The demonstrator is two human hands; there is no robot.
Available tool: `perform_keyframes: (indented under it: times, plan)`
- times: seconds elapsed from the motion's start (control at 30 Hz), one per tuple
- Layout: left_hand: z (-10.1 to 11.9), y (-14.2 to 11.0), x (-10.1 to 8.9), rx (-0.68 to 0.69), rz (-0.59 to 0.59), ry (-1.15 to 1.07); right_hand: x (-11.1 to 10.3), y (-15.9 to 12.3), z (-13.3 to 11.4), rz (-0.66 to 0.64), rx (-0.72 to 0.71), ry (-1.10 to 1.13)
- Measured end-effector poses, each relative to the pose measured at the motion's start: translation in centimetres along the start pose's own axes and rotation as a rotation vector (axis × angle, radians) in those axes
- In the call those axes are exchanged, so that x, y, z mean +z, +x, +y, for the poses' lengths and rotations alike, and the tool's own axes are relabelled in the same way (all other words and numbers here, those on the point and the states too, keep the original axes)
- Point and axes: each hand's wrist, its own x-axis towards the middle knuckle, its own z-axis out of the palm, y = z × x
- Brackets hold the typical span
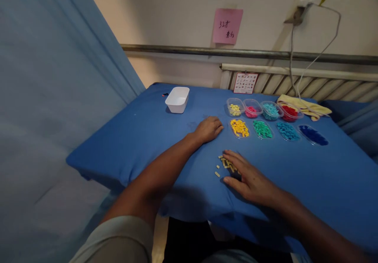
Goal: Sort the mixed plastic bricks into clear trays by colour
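Observation:
A loose pile of small pale yellow pieces [226, 163] lies on the blue cloth in front of me. My right hand [246, 176] is cupped against the pile's right side, thumb and fingers apart, hiding some of the pieces. Farther forward and to the left, my left hand [208, 130] rests on the cloth with its fingers curled under. Whatever is beneath those fingers is hidden. Just right of that hand is a clear tray of orange-yellow pieces [239, 128], not touched by it.
A white bin [177, 100] stands at the back left. Clear tubs and lids of coloured pieces, such as the green ones [262, 129], form two rows at the right. Behind them lies a yellow cloth [307, 104]. A blue curtain [59, 78] hangs on the left.

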Motion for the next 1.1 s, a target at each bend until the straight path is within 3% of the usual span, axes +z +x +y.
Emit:
perform_keyframes:
  times: [0.17,0.33,0.4,0.57,0.67,0.77,0.87,1.0,1.1]
  plan:
    - [-0.9,0.3,-1.2,-0.104,0.16,-0.07,-0.6,0.2,0.6,0.07,0.007,-0.025]
    - [-2.8,-4.2,-2.7,-0.198,0.336,-0.114,-0.2,-0.1,1.1,-0.01,-0.03,-0.219]
    - [-4.0,-6.9,-3.2,-0.287,0.284,-0.056,0.7,0.9,0.3,-0.057,-0.058,-0.258]
    - [-6.6,-12.3,-4.6,-0.413,0.004,0.087,3.0,6.4,-1.7,-0.079,-0.196,-0.257]
    - [-6.9,-13.3,-5.1,-0.467,-0.027,0.119,3.7,10.1,-1.6,-0.074,-0.317,-0.239]
    - [-6.9,-13.3,-5.2,-0.491,-0.017,0.12,3.6,12.3,-1.0,-0.029,-0.322,-0.224]
    - [-6.8,-13.3,-5.1,-0.496,-0.007,0.123,2.8,12.1,-0.3,0.037,-0.25,-0.108]
    - [-6.2,-13.3,-5.1,-0.509,0.001,0.124,1.6,9.8,0.7,0.174,-0.1,0.08]
    - [-4.8,-12.2,-4.8,-0.482,0.019,0.075,1.3,8.4,1.1,0.138,-0.087,0.118]
